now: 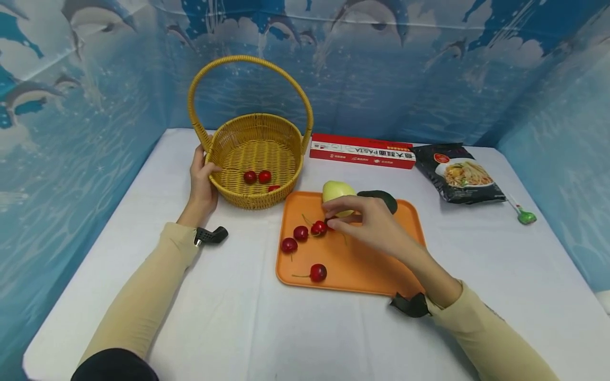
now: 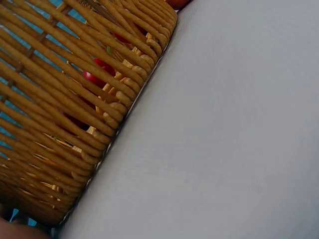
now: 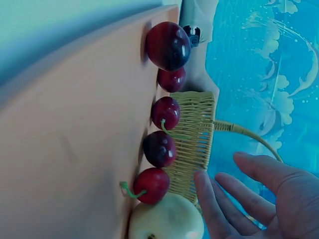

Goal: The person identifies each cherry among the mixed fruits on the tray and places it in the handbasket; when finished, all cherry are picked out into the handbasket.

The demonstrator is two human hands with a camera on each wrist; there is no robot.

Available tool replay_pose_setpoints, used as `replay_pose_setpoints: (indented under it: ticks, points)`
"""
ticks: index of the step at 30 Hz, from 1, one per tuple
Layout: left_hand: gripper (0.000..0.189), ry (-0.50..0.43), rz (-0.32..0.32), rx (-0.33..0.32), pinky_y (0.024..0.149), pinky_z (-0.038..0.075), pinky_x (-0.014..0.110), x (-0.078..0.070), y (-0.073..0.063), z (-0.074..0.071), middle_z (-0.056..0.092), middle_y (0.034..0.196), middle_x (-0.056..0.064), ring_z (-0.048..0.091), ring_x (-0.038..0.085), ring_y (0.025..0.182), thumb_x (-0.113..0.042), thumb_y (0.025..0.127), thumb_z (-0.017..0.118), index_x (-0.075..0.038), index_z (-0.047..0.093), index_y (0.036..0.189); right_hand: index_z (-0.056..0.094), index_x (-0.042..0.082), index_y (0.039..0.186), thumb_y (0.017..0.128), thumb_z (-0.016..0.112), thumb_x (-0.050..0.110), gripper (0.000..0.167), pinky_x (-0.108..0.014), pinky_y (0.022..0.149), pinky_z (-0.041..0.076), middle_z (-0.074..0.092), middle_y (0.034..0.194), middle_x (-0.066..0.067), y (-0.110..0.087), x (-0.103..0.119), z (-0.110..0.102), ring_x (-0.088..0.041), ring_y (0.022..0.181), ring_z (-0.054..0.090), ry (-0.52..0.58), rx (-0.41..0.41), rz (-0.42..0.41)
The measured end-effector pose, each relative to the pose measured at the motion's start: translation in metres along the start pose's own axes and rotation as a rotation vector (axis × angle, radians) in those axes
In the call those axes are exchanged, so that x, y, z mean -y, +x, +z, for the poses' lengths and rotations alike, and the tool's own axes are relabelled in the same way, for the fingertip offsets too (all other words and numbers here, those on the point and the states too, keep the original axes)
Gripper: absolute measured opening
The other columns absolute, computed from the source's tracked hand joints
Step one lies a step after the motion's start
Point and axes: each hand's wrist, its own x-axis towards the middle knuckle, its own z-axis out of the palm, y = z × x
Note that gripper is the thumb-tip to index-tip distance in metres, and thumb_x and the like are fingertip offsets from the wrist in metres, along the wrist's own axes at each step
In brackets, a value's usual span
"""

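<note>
My left hand (image 1: pixel 202 182) grips the left side of the yellow wicker basket (image 1: pixel 256 201), thumb over the rim beside the handle's base. Inside the basket lie a few red cherries (image 1: pixel 264 177); one cherry (image 2: pixel 98 73) shows through the weave in the left wrist view. Over the orange tray (image 1: pixel 352 270) is my right hand (image 1: pixel 369 219), its thumb and fingers apart with nothing between them. Close to its fingertips sit a stemmed cherry (image 1: pixel 319 228) and a pale green apple (image 1: pixel 335 189). More cherries (image 3: pixel 166 112) lie along the tray's left part.
A dark green oval fruit (image 1: pixel 381 198) lies at the tray's back edge. Behind the tray stands a red pasta box (image 1: pixel 362 151), with a black noodle packet (image 1: pixel 459 173) and a green-headed spoon (image 1: pixel 526 216) to the right. Dolphin-print cloth (image 1: pixel 381 79) walls the white table.
</note>
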Motion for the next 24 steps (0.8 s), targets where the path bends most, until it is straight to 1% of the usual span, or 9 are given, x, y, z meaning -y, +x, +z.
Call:
replay_pose_setpoints:
  ticks: [3,8,11,14,18,21,24]
  points:
    - [0.079,-0.008,0.002,0.001,0.124,0.030,0.041,0.002,0.000,0.001,0.040,0.164,0.007,0.038,0.029,0.151,0.006,0.082,0.039,-0.017,0.046,0.157,0.072,0.017,0.133,0.094,0.080,0.019,0.040,-0.045,0.099,0.058,0.076,0.120,0.000,-0.001,-0.004,0.003,-0.018,0.114,0.072,-0.002,0.027,0.009]
    - [0.077,-0.026,0.006,-0.005,0.125,0.030,0.041,0.002,0.001,0.001,0.043,0.163,0.009,0.039,0.029,0.151,0.007,0.081,0.039,-0.016,0.047,0.155,0.071,0.014,0.135,0.092,0.081,0.015,0.044,-0.042,0.098,0.058,0.075,0.124,-0.002,-0.001,-0.005,0.008,-0.018,0.114,0.072,-0.036,0.062,-0.007]
    - [0.076,-0.030,0.010,-0.006,0.124,0.031,0.041,0.001,0.001,0.001,0.043,0.162,0.010,0.039,0.029,0.150,0.006,0.082,0.039,-0.016,0.048,0.154,0.071,0.012,0.135,0.092,0.082,0.014,0.044,-0.042,0.097,0.059,0.076,0.121,-0.001,-0.001,-0.005,0.013,-0.016,0.111,0.072,-0.054,0.076,-0.020]
    - [0.076,-0.030,0.012,-0.003,0.123,0.032,0.041,0.001,0.001,0.001,0.043,0.162,0.010,0.039,0.030,0.150,0.006,0.082,0.039,-0.016,0.048,0.154,0.071,0.011,0.134,0.092,0.082,0.015,0.044,-0.040,0.096,0.060,0.076,0.114,0.000,0.000,-0.006,0.018,-0.015,0.107,0.071,-0.072,0.094,-0.030]
    - [0.076,-0.024,0.009,0.004,0.124,0.031,0.041,0.001,0.000,0.001,0.042,0.162,0.009,0.039,0.029,0.150,0.007,0.082,0.039,-0.016,0.047,0.155,0.072,0.014,0.134,0.092,0.082,0.018,0.044,-0.036,0.092,0.060,0.075,0.109,0.004,-0.002,-0.006,0.025,-0.011,0.100,0.069,-0.127,0.120,-0.027]
    - [0.077,-0.023,0.006,0.006,0.125,0.030,0.042,0.001,0.000,0.001,0.042,0.162,0.009,0.038,0.029,0.151,0.007,0.082,0.038,-0.016,0.046,0.155,0.071,0.016,0.135,0.092,0.082,0.020,0.044,-0.033,0.089,0.059,0.074,0.111,0.006,-0.003,-0.007,0.031,-0.009,0.097,0.068,-0.163,0.139,-0.028]
    - [0.077,-0.026,0.007,0.005,0.125,0.030,0.043,0.002,0.000,0.001,0.042,0.162,0.009,0.039,0.029,0.150,0.007,0.082,0.038,-0.016,0.047,0.155,0.072,0.018,0.134,0.092,0.082,0.021,0.043,-0.032,0.088,0.059,0.074,0.111,0.008,-0.004,-0.008,0.034,-0.009,0.097,0.067,-0.169,0.149,-0.035]
